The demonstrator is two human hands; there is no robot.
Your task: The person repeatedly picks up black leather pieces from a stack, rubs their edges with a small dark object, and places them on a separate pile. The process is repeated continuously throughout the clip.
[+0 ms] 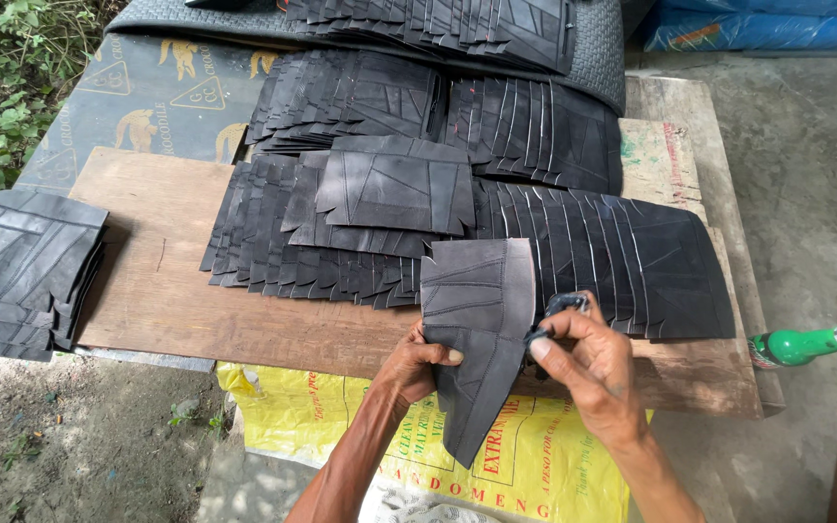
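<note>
Yellow printed sack (535,465) under board; blue bags (758,24) top right.

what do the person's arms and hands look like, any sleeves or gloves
Both arms are bare as far as the picture shows: no sleeves in view. The left hand and right hand wear no gloves, and no rings, watch or wristbands show. The forearms are lean, with visible tendons and veins. The fingers are uncovered, with short nails.

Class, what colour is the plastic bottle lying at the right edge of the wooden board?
The bottle is green with a white cap, seen in the head view.
</note>
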